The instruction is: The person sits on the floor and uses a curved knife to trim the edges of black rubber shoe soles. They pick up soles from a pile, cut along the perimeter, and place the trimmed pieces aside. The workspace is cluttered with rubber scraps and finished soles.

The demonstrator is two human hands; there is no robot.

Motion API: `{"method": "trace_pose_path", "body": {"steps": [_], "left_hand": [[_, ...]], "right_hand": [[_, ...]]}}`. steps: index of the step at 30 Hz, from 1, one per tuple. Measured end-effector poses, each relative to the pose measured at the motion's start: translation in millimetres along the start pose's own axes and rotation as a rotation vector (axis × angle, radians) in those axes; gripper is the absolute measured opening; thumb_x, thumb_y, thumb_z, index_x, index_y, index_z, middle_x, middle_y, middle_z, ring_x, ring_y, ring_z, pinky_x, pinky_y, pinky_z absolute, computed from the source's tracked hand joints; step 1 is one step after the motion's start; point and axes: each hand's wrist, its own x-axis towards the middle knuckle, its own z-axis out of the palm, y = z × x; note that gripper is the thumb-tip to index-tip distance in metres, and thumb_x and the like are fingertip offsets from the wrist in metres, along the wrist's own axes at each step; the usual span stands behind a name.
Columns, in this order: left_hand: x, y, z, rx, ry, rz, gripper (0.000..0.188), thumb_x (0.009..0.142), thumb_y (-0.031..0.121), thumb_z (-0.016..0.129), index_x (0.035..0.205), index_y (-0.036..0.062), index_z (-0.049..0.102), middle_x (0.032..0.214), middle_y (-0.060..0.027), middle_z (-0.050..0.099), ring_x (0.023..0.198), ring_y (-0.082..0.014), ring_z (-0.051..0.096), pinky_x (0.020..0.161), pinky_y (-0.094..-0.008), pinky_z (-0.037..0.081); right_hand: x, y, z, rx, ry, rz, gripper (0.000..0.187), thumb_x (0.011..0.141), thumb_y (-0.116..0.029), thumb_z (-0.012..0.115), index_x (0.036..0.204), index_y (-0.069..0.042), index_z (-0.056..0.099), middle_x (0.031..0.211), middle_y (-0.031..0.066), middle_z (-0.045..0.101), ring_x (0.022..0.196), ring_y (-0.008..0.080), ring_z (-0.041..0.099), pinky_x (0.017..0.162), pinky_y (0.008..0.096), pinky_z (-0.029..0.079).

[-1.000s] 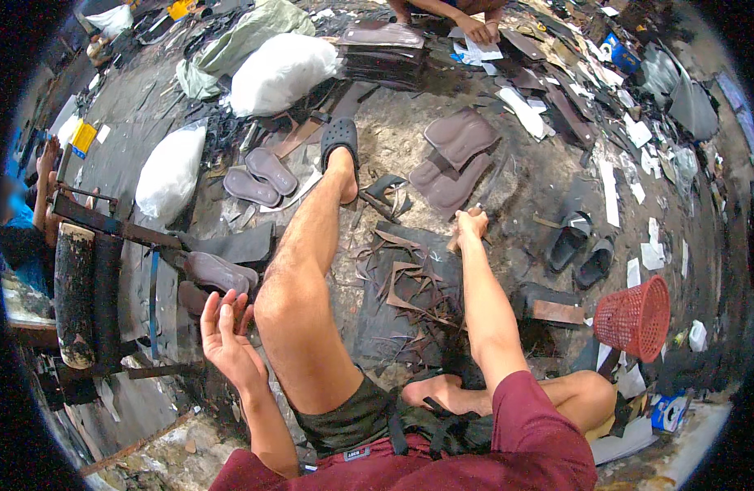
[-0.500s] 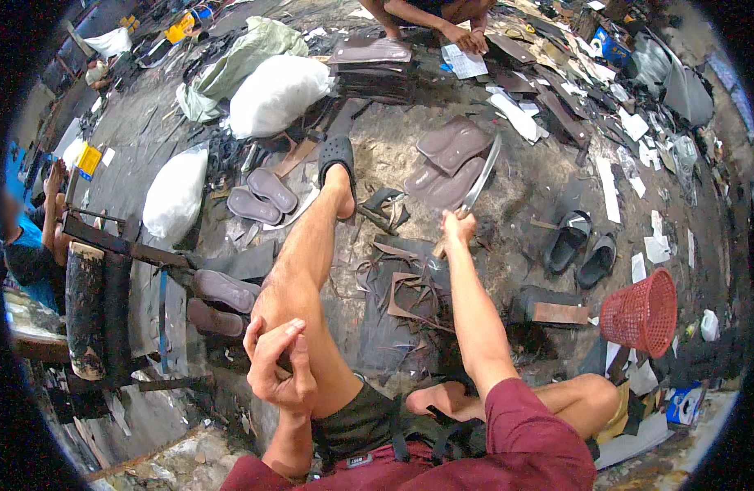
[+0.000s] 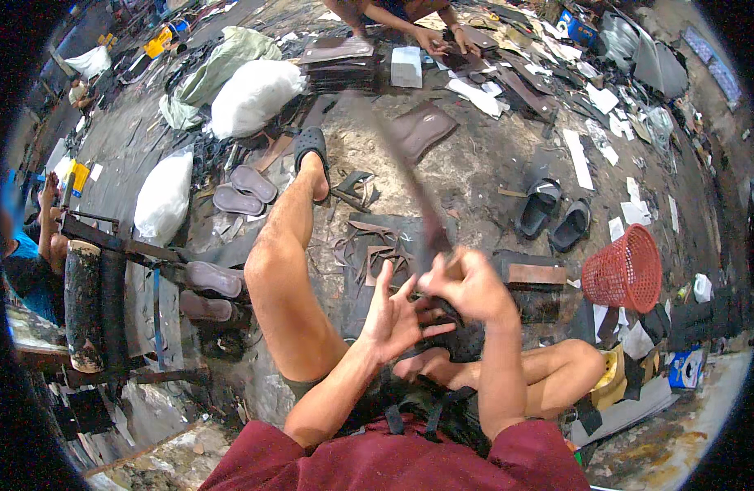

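My right hand (image 3: 469, 282) is closed around the lower end of a long dark strip (image 3: 410, 188), probably rubber or leather, which rises from my fist and blurs as it stretches away toward the top of the view. My left hand (image 3: 393, 315) is open with fingers spread, palm turned toward the right hand and just beside it; it grips nothing, though its fingertips come close to the strip's base. Both hands hover above a dark work mat (image 3: 377, 254) strewn with cut strap pieces (image 3: 377, 258). My bare left leg (image 3: 287, 254) runs along the left side of the mat, its foot in a black sandal (image 3: 310, 146). Right of the mat sit a pair of black slides (image 3: 555, 214) and, beyond them, a red mesh basket (image 3: 627, 270).

I judge I am lifting and straightening the strip for handling; the next move calls for my open left hand to pinch it near the fist and steady it.
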Motion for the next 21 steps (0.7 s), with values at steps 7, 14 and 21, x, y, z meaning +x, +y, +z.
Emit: {"method": "trace_pose_path", "body": {"steps": [7, 14, 21], "left_hand": [[1, -12, 7, 0.267, 0.33, 0.375, 0.044, 0.09, 0.011, 0.069, 0.13, 0.0103, 0.048, 0.123, -0.007, 0.058, 0.104, -0.0244, 0.063, 0.085, -0.0399, 0.06], [-36, 26, 51, 0.5, 0.488, 0.909, 0.059, 0.084, 0.012, 0.079, 0.131, 0.0034, 0.045, 0.114, -0.0108, 0.06, 0.102, -0.0207, 0.062, 0.086, -0.0368, 0.056], [-65, 30, 69, 0.402, 0.556, 0.827, 0.055, 0.089, 0.02, 0.074, 0.134, 0.0029, 0.047, 0.118, -0.0108, 0.061, 0.102, -0.0227, 0.064, 0.083, -0.0389, 0.057]], "right_hand": [[-89, -4, 15, 0.183, 0.42, 0.023, 0.039, 0.093, -0.02, 0.073, 0.122, 0.0, 0.057, 0.084, 0.0028, 0.066, 0.067, 0.0123, 0.061, 0.061, 0.0298, 0.052], [-164, 47, 25, -0.016, 0.373, -0.056, 0.05, 0.099, -0.02, 0.063, 0.142, 0.0, 0.047, 0.11, 0.0143, 0.066, 0.098, 0.0209, 0.062, 0.088, 0.0366, 0.05], [-210, 74, 36, -0.189, 0.257, -0.072, 0.033, 0.097, -0.011, 0.052, 0.127, -0.001, 0.062, 0.113, 0.0234, 0.067, 0.103, 0.0411, 0.065, 0.09, 0.0436, 0.05]]}}
